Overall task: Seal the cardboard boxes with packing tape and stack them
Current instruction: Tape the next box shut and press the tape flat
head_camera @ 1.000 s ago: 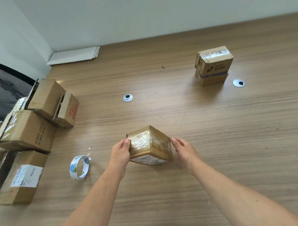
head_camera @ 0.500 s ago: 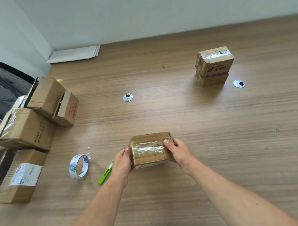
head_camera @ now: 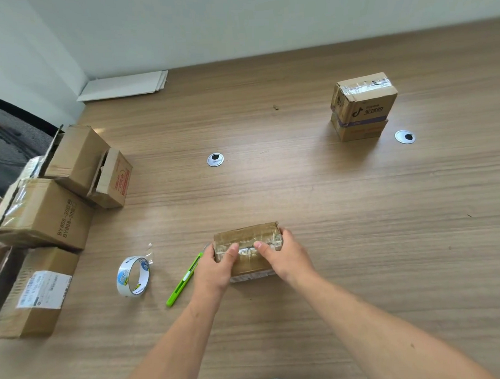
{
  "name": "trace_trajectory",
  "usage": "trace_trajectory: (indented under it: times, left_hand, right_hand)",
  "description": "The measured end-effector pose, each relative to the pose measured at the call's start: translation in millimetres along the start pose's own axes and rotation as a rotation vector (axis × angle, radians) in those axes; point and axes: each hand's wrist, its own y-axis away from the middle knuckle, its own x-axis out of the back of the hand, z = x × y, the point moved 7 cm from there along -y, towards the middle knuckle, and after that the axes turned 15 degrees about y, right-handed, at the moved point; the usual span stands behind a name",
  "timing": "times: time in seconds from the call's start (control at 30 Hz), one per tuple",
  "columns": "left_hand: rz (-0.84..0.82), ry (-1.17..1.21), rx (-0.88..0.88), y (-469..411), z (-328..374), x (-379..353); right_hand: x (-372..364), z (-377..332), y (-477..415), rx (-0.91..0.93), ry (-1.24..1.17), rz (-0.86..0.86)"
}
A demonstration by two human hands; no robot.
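Observation:
A small cardboard box (head_camera: 246,235) with clear tape across its top lies flat on the wooden table (head_camera: 301,201) in front of me. My left hand (head_camera: 215,265) grips its left end, thumb pressed on the taped top. My right hand (head_camera: 286,255) grips its right end, thumb also on the tape. A roll of clear packing tape (head_camera: 133,276) stands on edge to the left, with a green utility knife (head_camera: 184,279) lying between it and my left hand. Two taped boxes (head_camera: 362,107) stand stacked at the far right.
Several brown boxes (head_camera: 43,215) crowd the table's left edge, some with open flaps. A black mesh chair (head_camera: 8,134) stands behind them. Flat white sheets (head_camera: 124,86) lie by the wall. Two round cable grommets (head_camera: 215,159) sit in the tabletop.
The small box was turned from standing on a corner to lying flat, taped face up. Both thumbs moved onto the tape. The green knife came into view beside my left hand.

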Motion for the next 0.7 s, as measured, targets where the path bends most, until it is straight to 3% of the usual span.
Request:
trace_trajectory:
  times: [0.27, 0.5, 0.7]
  left_hand:
    - [0.024, -0.098, -0.039, -4.0, 0.7, -1.6]
    - [0.035, -0.109, -0.054, -11.4, -1.9, 5.2]
    - [-0.031, -0.005, 0.039, -16.3, -17.5, 8.2]
  right_hand:
    - [-7.5, -2.4, -2.9, -0.118, 0.063, 0.054]
    - [-0.3, 1.1, -9.3, -0.062, 0.078, 0.007]
    - [9.4, 7.7, -10.2, 0.000, 0.042, -0.008]
